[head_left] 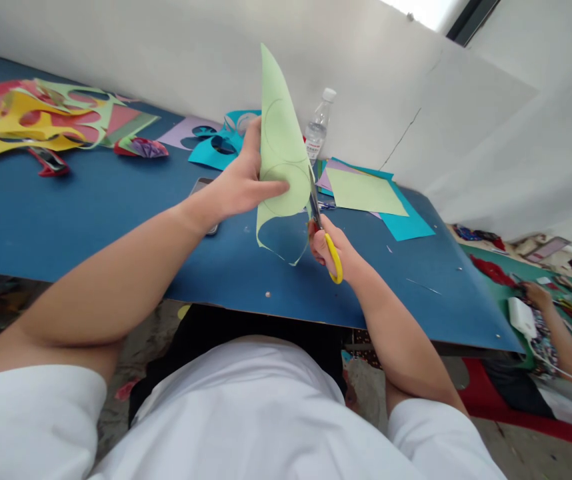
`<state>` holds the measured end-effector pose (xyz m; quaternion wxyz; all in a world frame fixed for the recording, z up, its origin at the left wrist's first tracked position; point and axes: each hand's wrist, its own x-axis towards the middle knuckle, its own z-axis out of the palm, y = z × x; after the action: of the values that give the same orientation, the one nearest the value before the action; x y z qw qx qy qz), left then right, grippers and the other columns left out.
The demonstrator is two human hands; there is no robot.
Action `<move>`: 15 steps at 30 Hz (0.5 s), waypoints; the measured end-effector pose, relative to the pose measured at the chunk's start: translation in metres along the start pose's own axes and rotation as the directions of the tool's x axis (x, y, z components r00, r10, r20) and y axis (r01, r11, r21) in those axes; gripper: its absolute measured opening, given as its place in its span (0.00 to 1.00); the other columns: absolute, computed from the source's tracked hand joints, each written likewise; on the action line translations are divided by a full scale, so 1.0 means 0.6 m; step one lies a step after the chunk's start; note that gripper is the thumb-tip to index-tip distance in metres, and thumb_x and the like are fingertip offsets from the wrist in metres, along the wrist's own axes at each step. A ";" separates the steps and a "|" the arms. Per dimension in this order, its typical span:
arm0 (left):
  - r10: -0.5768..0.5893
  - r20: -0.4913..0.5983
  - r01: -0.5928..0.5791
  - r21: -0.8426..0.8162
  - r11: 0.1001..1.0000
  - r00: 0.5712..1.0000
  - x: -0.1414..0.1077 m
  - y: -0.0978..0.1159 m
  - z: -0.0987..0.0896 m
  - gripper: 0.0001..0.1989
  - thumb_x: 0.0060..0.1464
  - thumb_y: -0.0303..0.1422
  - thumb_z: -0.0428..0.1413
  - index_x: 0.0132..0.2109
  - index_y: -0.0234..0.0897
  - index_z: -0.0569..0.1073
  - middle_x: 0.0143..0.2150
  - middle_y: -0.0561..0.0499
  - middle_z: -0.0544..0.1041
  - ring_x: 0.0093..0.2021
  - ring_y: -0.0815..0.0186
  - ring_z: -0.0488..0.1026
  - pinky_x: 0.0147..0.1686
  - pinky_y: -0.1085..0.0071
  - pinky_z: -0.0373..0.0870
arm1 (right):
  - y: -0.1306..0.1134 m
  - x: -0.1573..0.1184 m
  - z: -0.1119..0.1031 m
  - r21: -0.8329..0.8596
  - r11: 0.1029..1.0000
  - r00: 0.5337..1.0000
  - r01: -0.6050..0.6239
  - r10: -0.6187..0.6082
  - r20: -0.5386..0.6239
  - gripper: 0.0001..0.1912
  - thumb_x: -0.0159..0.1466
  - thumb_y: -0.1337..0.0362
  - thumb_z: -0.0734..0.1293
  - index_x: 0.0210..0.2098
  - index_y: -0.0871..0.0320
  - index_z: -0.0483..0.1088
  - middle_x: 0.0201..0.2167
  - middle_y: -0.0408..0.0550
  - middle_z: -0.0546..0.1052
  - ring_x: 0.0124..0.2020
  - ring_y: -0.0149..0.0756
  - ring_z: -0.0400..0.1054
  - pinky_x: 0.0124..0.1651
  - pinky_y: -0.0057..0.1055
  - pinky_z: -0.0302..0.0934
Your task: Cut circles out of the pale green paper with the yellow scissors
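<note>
My left hand [246,177] grips a light green sheet [283,143] with its thumb across the front and its other fingers partly behind. Circles are drawn on the sheet, and its lower end is cut into a curve with a thin strip hanging down. In my right hand [329,247] is a pair of scissors [335,259] with yellow handles. Their blades point up and lie at the right edge of the sheet. Both hands are above the blue table [116,220].
Coloured paper scraps [41,120] lie at the left, blue cut paper [216,150] behind my left hand. A bottle [319,127] stands by the wall near stacked sheets [366,190]. A phone [201,187] is partly hidden by my left wrist. Another person's arm [566,340] shows at the right.
</note>
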<state>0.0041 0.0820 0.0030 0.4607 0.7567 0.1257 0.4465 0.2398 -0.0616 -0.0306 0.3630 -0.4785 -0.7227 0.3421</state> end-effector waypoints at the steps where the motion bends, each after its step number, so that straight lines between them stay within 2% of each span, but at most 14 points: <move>1: -0.004 0.011 0.004 -0.003 1.000 1.000 0.000 -0.001 0.001 0.56 0.50 0.42 0.70 0.77 0.64 0.46 0.70 0.57 0.73 0.71 0.39 0.69 0.69 0.29 0.72 | 0.000 -0.001 0.001 0.008 1.000 1.000 0.003 -0.003 0.007 0.35 0.68 0.24 0.58 0.42 0.51 0.60 0.31 0.43 0.66 0.28 0.33 0.58 0.28 0.31 0.55; 4: -0.022 0.033 0.022 -0.002 1.000 0.999 -0.001 0.003 0.005 0.56 0.51 0.42 0.70 0.77 0.59 0.45 0.71 0.51 0.72 0.69 0.40 0.72 0.67 0.32 0.76 | -0.005 -0.005 0.003 0.027 1.000 1.000 0.007 -0.008 0.006 0.35 0.69 0.25 0.59 0.44 0.51 0.60 0.32 0.42 0.66 0.28 0.33 0.58 0.29 0.32 0.55; 7: -0.021 0.038 0.021 -0.003 1.000 0.999 -0.004 0.010 0.009 0.57 0.50 0.42 0.71 0.77 0.54 0.46 0.73 0.44 0.68 0.71 0.36 0.70 0.66 0.33 0.75 | -0.005 -0.006 0.003 0.032 0.999 1.000 0.010 -0.010 0.005 0.35 0.69 0.25 0.58 0.45 0.51 0.61 0.32 0.42 0.66 0.28 0.33 0.58 0.30 0.32 0.55; 10: -0.010 0.048 0.011 -0.013 1.000 0.999 -0.003 0.010 0.009 0.57 0.49 0.40 0.71 0.77 0.52 0.47 0.73 0.44 0.69 0.72 0.35 0.68 0.66 0.33 0.75 | 0.000 -0.002 0.002 0.016 1.000 1.000 0.016 -0.016 0.003 0.37 0.67 0.22 0.57 0.45 0.51 0.61 0.31 0.41 0.65 0.28 0.33 0.58 0.30 0.32 0.55; 15: 0.020 0.063 -0.019 -0.020 1.000 0.998 -0.002 0.002 0.014 0.56 0.51 0.38 0.69 0.77 0.56 0.44 0.72 0.46 0.70 0.70 0.40 0.72 0.65 0.35 0.77 | 0.000 -0.001 0.004 0.009 1.000 1.000 0.008 -0.008 -0.017 0.39 0.65 0.20 0.57 0.44 0.51 0.60 0.28 0.39 0.62 0.26 0.33 0.56 0.29 0.32 0.53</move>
<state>0.0100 0.0756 0.0016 0.4674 0.7671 0.0993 0.4282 0.2378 -0.0623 -0.0321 0.3724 -0.4768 -0.7200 0.3398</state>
